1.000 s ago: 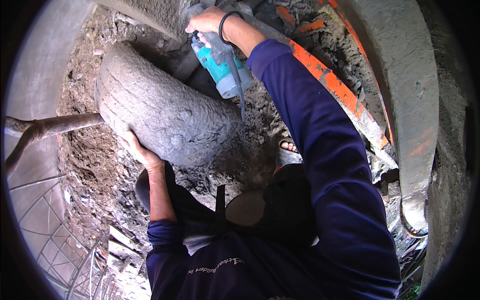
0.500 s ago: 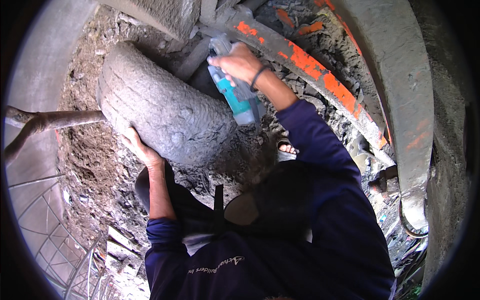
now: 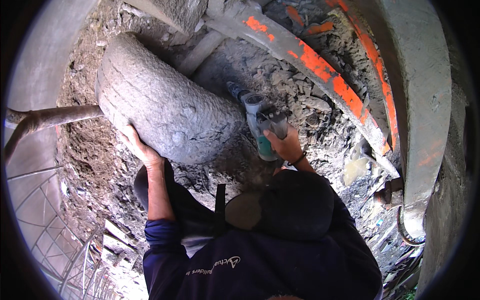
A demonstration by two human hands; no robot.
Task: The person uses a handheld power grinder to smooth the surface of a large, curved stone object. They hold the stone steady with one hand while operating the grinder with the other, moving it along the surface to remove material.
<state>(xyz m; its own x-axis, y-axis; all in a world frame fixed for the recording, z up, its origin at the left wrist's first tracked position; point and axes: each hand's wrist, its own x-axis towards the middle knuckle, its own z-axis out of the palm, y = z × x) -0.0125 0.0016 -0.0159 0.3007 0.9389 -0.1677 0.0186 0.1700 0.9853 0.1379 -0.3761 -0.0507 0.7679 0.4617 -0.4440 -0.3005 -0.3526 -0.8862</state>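
Observation:
A thick, rough grey concrete cylinder [image 3: 160, 100] lies tilted across the dirt, its near right end broken and uneven. Against its lower left side my left hand [image 3: 140, 147] rests flat with fingers stretched out. My right hand [image 3: 286, 143] is wrapped round the handle of a teal and grey rotary hammer [image 3: 255, 105], just right of the cylinder's broken end. The tool's narrow nose points up and away to the left. Part of the handle is hidden by my fingers, and I cannot tell whether the nose touches anything.
A curved steel beam [image 3: 320, 67] with flaking orange paint runs along the right, beside a wide grey curved piece [image 3: 422, 100]. A rusty bar [image 3: 65, 117] meets the cylinder at left. Broken rubble [image 3: 305, 105] covers the ground, with wire mesh [image 3: 50, 235] at lower left.
My right hand has drawn the rotary hammer down and nearer to me, turning it so its nose shows beside the cylinder. My left hand stays on the concrete.

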